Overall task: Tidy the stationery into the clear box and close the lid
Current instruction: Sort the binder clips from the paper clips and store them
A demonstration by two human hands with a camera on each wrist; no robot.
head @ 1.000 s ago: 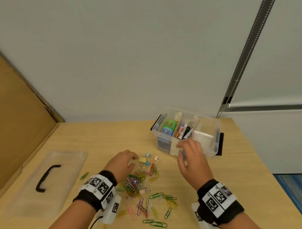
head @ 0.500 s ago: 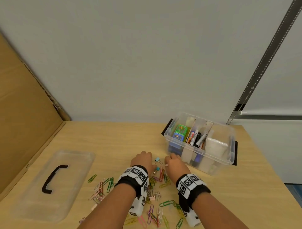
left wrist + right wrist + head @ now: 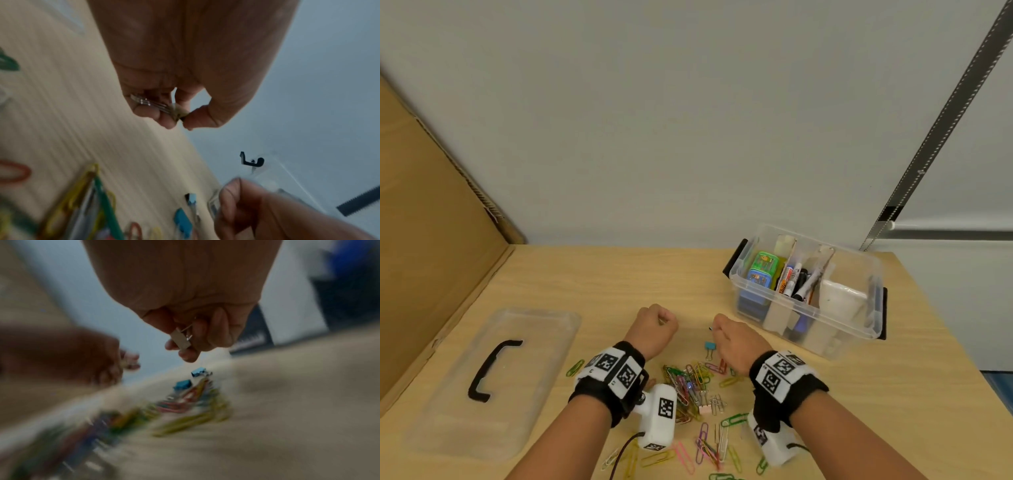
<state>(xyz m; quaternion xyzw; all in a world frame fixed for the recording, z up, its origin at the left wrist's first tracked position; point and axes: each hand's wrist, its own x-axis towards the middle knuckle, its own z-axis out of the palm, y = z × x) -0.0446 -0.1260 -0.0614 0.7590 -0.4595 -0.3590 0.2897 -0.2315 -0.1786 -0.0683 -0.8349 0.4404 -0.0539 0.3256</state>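
The clear box (image 3: 856, 329) stands open at the right of the table, holding markers, a green case and a white pad. Its lid (image 3: 493, 377) lies flat at the left. Coloured paper clips (image 3: 695, 387) and small binder clips, one of them blue (image 3: 710, 346), are scattered between my wrists. My left hand (image 3: 666, 320) (image 3: 179, 120) hovers over the table and pinches a small yellowish binder clip (image 3: 164, 108) with silver handles. My right hand (image 3: 717, 327) (image 3: 180, 350), just left of the box, grips a pale binder clip (image 3: 180, 339).
A brown cardboard sheet (image 3: 431, 257) leans along the table's left side. A grey wall rises behind the table. The table's right edge runs just past the box. More paper clips (image 3: 709, 448) lie near the front edge.
My right hand came back from the box to the clip pile. Both hands touched down among the binder clips and now sit slightly raised, each holding one.
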